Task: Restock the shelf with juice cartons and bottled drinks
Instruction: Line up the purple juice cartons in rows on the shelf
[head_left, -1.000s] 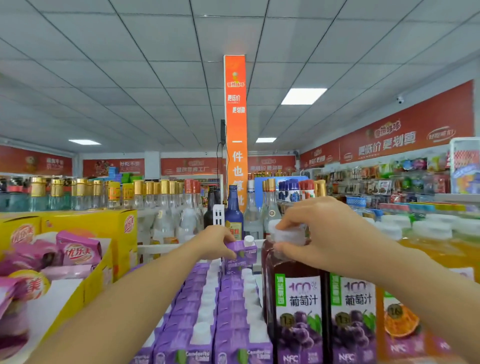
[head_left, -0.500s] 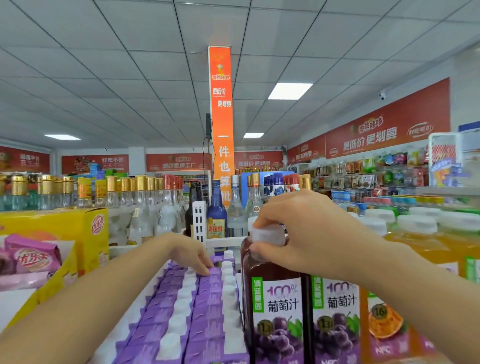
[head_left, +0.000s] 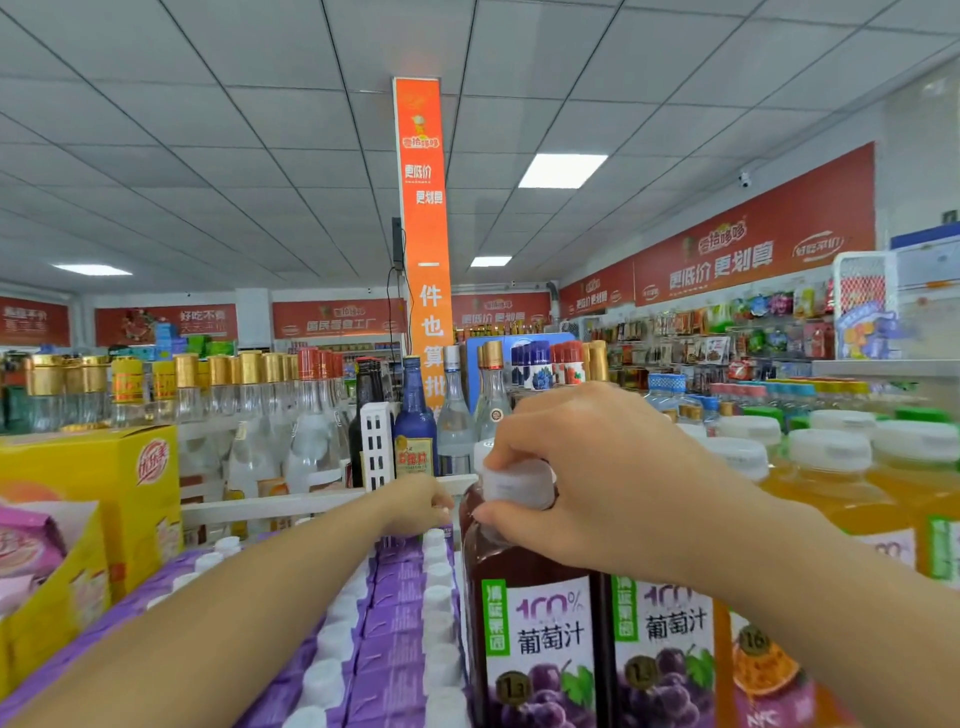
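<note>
The right grip (head_left: 597, 483) clasps the white cap (head_left: 517, 486) of the grape juice bottle (head_left: 535, 623). The left grip (head_left: 415, 506) lies on the purple cartons (head_left: 395, 623) at the shelf (head_left: 270, 506) far edge; whether it holds one, I cannot tell.

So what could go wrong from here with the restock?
1. The right hand grips the dark grape juice bottle with the purple label only by its white cap; it could slip or tip into the matching bottle beside it.
2. The left hand reaches across the purple white-capped cartons; the forearm could nudge them out of line.
</note>
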